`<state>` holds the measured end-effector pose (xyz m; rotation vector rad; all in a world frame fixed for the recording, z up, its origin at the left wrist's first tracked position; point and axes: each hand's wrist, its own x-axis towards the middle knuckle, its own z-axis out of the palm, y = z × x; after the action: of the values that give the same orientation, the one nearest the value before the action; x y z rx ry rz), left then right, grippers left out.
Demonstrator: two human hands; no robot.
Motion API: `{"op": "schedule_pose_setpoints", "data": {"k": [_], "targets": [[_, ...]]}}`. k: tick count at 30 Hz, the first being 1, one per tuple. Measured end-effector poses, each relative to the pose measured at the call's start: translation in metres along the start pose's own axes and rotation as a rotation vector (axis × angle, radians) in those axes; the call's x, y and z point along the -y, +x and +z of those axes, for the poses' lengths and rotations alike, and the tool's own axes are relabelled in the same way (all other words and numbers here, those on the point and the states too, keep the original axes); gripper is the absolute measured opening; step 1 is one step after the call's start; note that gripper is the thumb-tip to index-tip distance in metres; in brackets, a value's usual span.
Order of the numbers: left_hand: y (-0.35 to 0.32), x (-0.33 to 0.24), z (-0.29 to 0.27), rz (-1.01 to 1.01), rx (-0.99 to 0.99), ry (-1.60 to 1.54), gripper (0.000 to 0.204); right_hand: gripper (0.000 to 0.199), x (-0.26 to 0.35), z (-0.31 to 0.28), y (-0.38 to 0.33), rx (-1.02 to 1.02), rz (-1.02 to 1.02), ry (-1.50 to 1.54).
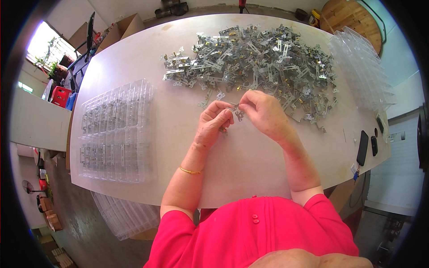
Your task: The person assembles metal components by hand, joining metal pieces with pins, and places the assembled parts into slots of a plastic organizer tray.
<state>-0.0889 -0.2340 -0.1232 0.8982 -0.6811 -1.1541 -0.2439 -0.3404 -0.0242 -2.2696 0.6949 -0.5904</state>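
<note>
Tray left of apparent brackets, both on table.

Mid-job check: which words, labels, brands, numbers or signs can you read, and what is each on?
No text can be read.
Red crate, left: pale marks, too blurred to read.
Yellow container, beyond the table: any label is too small.
Metal part between the left hand and right hand: no legible marking.

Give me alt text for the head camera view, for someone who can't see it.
A person's left hand and right hand hold small metal hardware at their fingertips above a pale table. Beyond them lies a large heap of metal parts; a clear divided tray containing parts sits left, with stacked clear trays at far right.
</note>
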Motion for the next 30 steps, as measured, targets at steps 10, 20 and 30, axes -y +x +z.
{"op": "schedule_pose_setpoints", "data": {"k": [10, 20, 30], "targets": [[0.000, -0.004, 0.004, -0.022, 0.027, 0.006, 0.030, 0.018, -0.012, 0.000, 0.002, 0.148, 0.008, 0.170], [-0.001, -0.003, 0.004, -0.064, 0.064, 0.002, 0.030, 0.020, -0.023, -0.005, 0.012, 0.352, 0.264, 0.568], [-0.003, -0.013, 0.010, -0.078, 0.113, 0.019, 0.031, 0.017, -0.029, 0.009, 0.011, 0.297, 0.220, 0.598]]}}
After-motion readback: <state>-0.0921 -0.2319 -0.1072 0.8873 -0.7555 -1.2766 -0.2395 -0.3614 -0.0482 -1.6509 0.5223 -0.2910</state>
